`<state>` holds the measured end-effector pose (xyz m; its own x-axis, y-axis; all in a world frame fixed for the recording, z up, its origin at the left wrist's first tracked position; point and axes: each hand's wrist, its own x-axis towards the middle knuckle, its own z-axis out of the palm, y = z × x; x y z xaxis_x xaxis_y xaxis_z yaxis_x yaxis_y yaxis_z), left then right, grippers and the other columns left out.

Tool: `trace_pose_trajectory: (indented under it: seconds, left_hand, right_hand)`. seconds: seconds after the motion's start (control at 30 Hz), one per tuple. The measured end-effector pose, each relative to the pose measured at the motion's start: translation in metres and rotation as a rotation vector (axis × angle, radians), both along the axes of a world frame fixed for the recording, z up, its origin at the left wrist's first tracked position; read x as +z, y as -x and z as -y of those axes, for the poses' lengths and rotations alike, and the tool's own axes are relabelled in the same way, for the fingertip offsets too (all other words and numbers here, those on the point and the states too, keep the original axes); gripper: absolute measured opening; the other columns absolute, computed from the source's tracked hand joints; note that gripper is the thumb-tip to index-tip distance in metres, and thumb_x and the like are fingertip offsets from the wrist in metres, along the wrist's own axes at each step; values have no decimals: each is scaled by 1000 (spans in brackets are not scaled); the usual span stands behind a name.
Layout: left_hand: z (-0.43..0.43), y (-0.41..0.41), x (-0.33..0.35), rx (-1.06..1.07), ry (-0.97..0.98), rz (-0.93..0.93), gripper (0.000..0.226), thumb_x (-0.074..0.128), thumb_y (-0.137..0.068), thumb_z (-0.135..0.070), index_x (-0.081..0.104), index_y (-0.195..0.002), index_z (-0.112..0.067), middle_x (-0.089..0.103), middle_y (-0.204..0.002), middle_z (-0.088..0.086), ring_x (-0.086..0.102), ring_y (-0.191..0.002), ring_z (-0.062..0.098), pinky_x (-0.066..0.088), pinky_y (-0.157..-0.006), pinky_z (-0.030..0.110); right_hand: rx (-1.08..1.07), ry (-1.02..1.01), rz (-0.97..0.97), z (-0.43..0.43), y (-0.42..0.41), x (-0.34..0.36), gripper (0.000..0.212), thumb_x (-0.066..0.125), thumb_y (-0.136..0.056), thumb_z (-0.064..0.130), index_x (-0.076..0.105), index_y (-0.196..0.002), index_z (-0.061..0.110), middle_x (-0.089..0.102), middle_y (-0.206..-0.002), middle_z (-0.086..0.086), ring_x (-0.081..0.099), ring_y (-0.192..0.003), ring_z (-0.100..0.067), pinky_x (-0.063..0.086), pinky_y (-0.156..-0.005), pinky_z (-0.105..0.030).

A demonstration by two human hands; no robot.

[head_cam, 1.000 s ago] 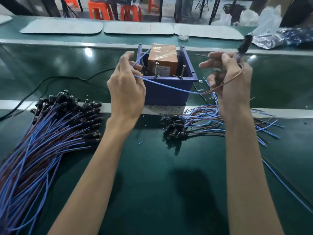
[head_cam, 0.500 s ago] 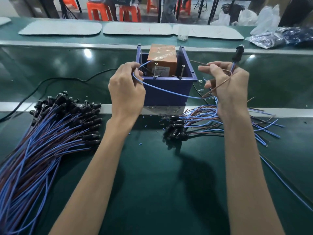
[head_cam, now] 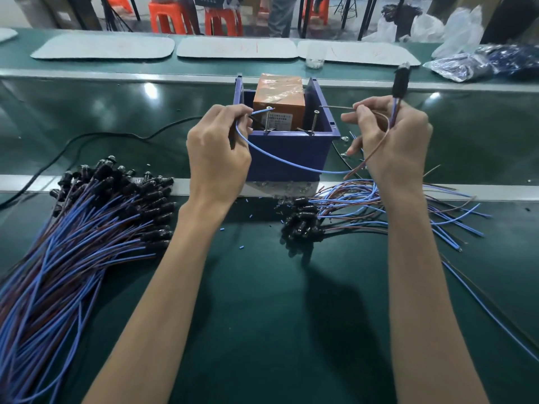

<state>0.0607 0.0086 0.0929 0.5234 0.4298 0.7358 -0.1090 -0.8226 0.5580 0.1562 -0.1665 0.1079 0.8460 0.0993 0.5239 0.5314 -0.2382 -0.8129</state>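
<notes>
Head view: the left hand has its fingers curled, thumb and forefinger pinching the blue wire near its stripped end. That bare tip now lies at the head of the left screw standing in the blue box; half a second ago it was still curled back by the knuckles. The wire, nearly straight between the hands a second ago, now sags in a deep loop across the box front. The right hand pinches the brown wire between thumb and forefinger, its bare end pointing left at the box wall, while the other fingers grip the black connector upright (it has shifted slightly left). The orange block sits inside the box. On the desk, the big bundle and small heap lie unchanged.
</notes>
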Motion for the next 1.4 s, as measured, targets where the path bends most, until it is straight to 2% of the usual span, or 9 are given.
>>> trace_pose_trajectory:
  seconds: [0.1, 0.23, 0.4, 0.57, 0.73, 1.03, 1.4]
  left_hand:
    - [-1, 0, -1, 1, 2, -21, 21, 53, -92, -3, 71, -102, 1, 68, -90, 15, 68, -78, 26, 53, -76, 39]
    - [-2, 0, -2, 10, 0, -42, 22, 53, -92, -3, 71, -103, 1, 68, -93, 16, 69, -80, 27, 53, -77, 39]
    - [-3, 1, 0, 51, -14, -2, 21, 54, -91, -4, 73, -102, -2, 68, -90, 13, 63, -77, 18, 49, -75, 25]
    - [-3, 1, 1, 56, -33, 24, 20, 55, -90, -2, 73, -101, -2, 68, -89, 13, 58, -76, 13, 46, -74, 21]
    - [-1, 1, 2, 54, -54, 59, 20, 56, -92, -3, 72, -102, -1, 68, -90, 13, 62, -76, 18, 50, -73, 27]
    - [-3, 1, 0, 40, -41, -9, 21, 55, -88, -3, 72, -99, -1, 68, -91, 13, 63, -77, 22, 50, -75, 28]
    - [-1, 0, -2, -4, -39, -5, 21, 55, -89, -5, 73, -100, -1, 68, -90, 13, 63, -74, 24, 52, -73, 33]
  right_hand:
    - [1, 42, 32, -1, -1, -3, 9, 55, -94, 15, 62, -89, 13, 70, -78, 7, 59, -38, -7, 44, -41, -18]
    - [6, 73, 30, -3, -3, -6, 11, 55, -94, 15, 64, -91, 10, 71, -80, 5, 60, -39, -8, 44, -41, -18]
    - [12, 117, 51, -5, -3, -8, 11, 55, -95, 16, 64, -89, 12, 70, -78, 6, 61, -41, -6, 42, -42, -14]
    - [19, 139, 56, -7, -2, -7, 12, 54, -95, 15, 63, -89, 12, 69, -77, 6, 61, -41, -5, 45, -42, -15]
    - [23, 169, 43, -5, -2, -7, 11, 51, -96, 13, 60, -89, 13, 70, -81, 1, 61, -42, -5, 41, -43, -13]
    - [14, 189, 42, -4, -3, -7, 12, 52, -94, 13, 61, -86, 14, 67, -72, 8, 57, -38, -1, 39, -40, -9]
    - [-4, 207, 21, -3, -1, -3, 14, 52, -93, 12, 63, -85, 12, 68, -75, 5, 58, -38, 1, 36, -39, -7]
